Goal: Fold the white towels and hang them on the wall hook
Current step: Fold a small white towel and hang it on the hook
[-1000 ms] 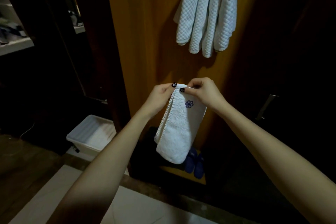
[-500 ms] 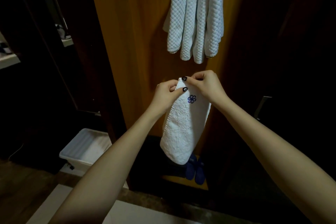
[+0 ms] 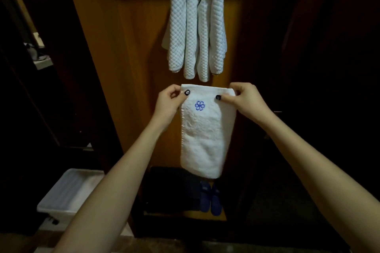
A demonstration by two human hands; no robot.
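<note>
Wood panelling of a warm orange-brown colour (image 3: 133, 57) is seen straight ahead in a dimly lit room, flanked by dark surfaces on both sides. White waffle-weave towels (image 3: 197, 26) are hung in a bunch high on this panel; the hook cannot be made out at the frame's upper edge. Just below their lower ends, a folded white terry towel with a small blue flower emblem (image 3: 203, 139) is held up in front of the panel, hanging lengthwise with a rounded bottom end. Its top left corner is pinched between the thumb and curled fingers of the left hand (image 3: 167, 104), and its top right corner is pinched likewise by the right hand (image 3: 244, 98), so the top edge is stretched flat between them. A narrow gap is left between that edge and the hung towels, and bare panel is visible to the left of the bunch. Lower down, a pair of dark blue slippers (image 3: 211, 199) is set on a low ledge directly under the held towel, and a white rectangular plastic bin (image 3: 67, 193) is placed on the floor to the left, well apart from the towel.
</note>
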